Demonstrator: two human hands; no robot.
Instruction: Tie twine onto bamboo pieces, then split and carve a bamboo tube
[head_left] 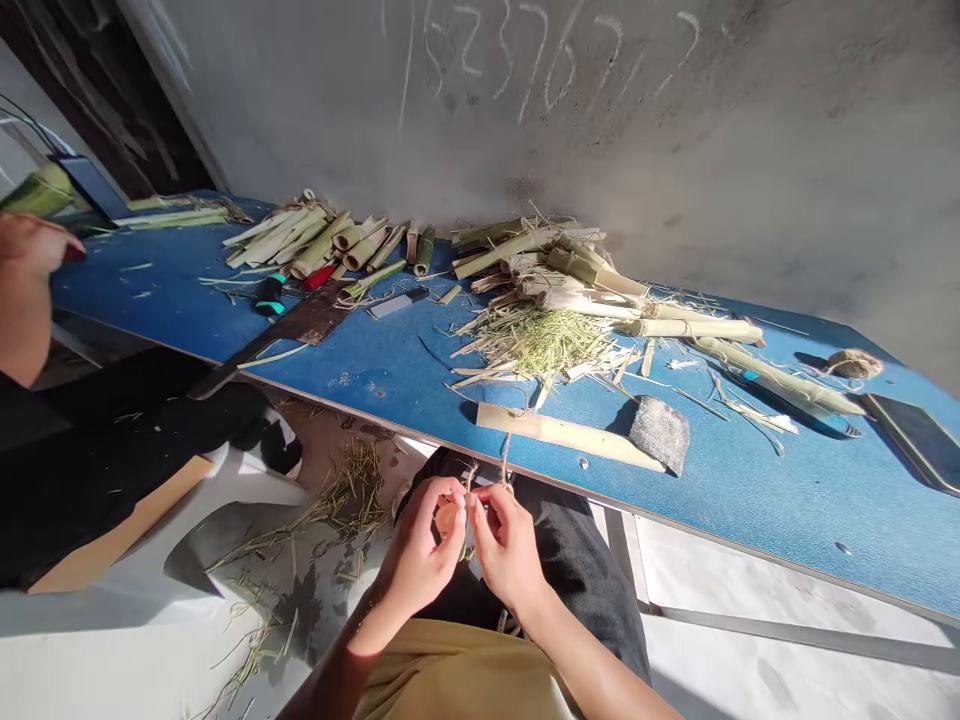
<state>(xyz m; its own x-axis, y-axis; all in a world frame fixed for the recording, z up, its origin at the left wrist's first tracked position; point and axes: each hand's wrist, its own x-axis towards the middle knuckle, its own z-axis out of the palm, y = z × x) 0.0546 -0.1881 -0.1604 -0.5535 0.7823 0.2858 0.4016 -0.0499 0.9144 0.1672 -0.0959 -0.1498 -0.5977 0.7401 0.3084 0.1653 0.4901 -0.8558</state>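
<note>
Both hands were down over the lap, just below the near edge of the blue bench point(750, 480). The left hand point(418, 555) and the right hand point(511, 548) met fingertip to fingertip. The fingers of each were pinched together on a thin piece of twine point(505, 452), and its loose ends stood up past the bench's near edge. Right above them, along that near edge, lay a flat bamboo strip point(562, 433) with a grey stone point(660, 430) at its right end. Further in, mid-bench, sat a heap of green shavings point(544, 345), and behind it, toward the far edge, a stack of split bamboo point(570, 265). Out at the right end were a ball of cord point(853, 363) and a dark phone point(919, 435). Over at the left end, a rusty blade point(300, 322) lay near a second bamboo stack point(315, 240), and another person's hand point(26, 290) showed by the left corner
</note>
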